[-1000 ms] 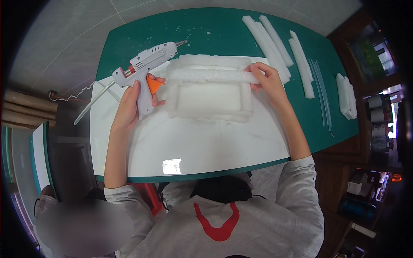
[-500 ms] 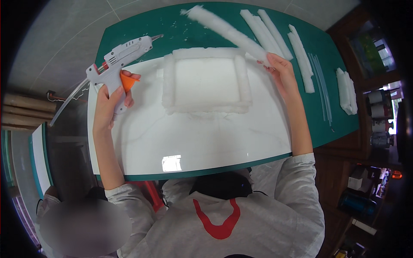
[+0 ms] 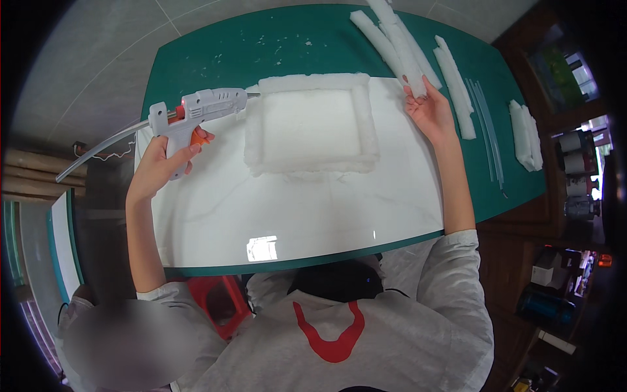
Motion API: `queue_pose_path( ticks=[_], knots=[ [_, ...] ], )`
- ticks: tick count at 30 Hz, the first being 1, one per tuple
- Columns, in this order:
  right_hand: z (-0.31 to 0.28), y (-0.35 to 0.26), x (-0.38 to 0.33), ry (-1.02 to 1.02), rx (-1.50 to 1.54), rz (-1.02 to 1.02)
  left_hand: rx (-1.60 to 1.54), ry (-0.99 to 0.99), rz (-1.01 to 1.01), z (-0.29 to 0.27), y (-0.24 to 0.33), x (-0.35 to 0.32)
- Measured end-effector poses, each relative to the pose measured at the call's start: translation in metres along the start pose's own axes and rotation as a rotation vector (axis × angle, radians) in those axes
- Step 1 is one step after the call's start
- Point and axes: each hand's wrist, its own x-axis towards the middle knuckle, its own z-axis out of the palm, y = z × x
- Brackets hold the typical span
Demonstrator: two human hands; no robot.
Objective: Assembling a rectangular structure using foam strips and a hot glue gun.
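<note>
- White plastic glue gun (image 3: 196, 114) with orange trigger, upper left of frame, is clasped in the left hand (image 3: 160, 163), nozzle aimed right at the white foam frame (image 3: 312, 124).
- Right hand (image 3: 428, 111) pinches a long white foam strip (image 3: 405, 49), upper right, running diagonally away.

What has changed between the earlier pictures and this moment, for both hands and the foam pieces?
The left hand brought the glue gun back, so its nozzle now reaches the top left corner of the foam frame. The right hand left the frame, reached toward the far right and took hold of a foam strip. The frame stayed on the white board; the other strips did not move.
</note>
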Motion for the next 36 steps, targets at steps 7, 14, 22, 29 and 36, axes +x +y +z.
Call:
queue_pose_path(
  ticks=[7, 14, 22, 29, 36],
  knots=[
    [0.005, -0.001, -0.003, -0.098, 0.046, -0.060, 0.030, -0.030, 0.121, 0.003, -0.003, -0.002],
    [0.000, -0.002, -0.002, -0.099, 0.048, -0.067, 0.127, -0.087, 0.029, -0.010, -0.011, -0.007],
    [0.000, -0.002, -0.004, -0.107, 0.052, -0.085, 0.188, -0.079, 0.042, -0.006, -0.012, -0.013],
    [0.002, -0.001, -0.007, -0.095, 0.033, -0.084, 0.202, -0.027, 0.022, -0.007, -0.014, -0.016],
    [-0.001, 0.001, -0.003, -0.086, 0.038, -0.074, 0.236, -0.001, 0.023, -0.005, -0.016, -0.017]
  ],
)
